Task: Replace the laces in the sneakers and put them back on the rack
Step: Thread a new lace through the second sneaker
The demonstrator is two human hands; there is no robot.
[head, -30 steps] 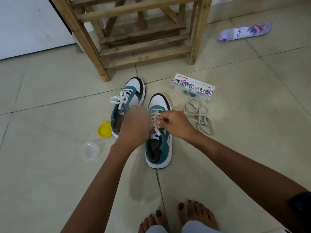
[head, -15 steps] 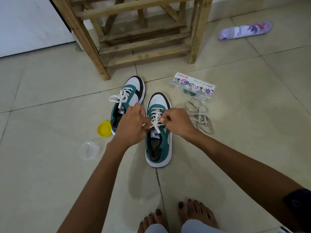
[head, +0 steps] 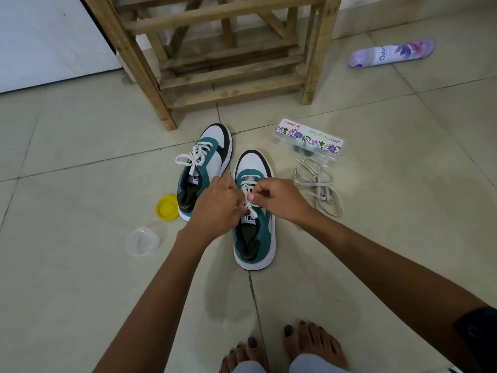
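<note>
- The right sneaker [head: 254,211] stands on the floor tiles [head: 80,292], toe toward the wooden rack [head: 215,63], and its white lace [head: 248,193] is being tied over the tongue.
- The left hand [head: 216,208] and the right hand [head: 279,197] each pinch one end of this lace with curled fingers, probably to pull the knot tight from both sides.
- The left sneaker [head: 204,162] lies just beside, already laced with a bow, so this seems to be the last shoe.
- The old laces [head: 317,189] are in a loose pile on the right, near a clear paint box [head: 309,140].
- A yellow lid [head: 167,207] and a clear cup [head: 142,241] lie on the left, and a spray can [head: 392,55] is far right.
- The floor between the sneakers and the rack looks open, so the way to its low slats seems free.
</note>
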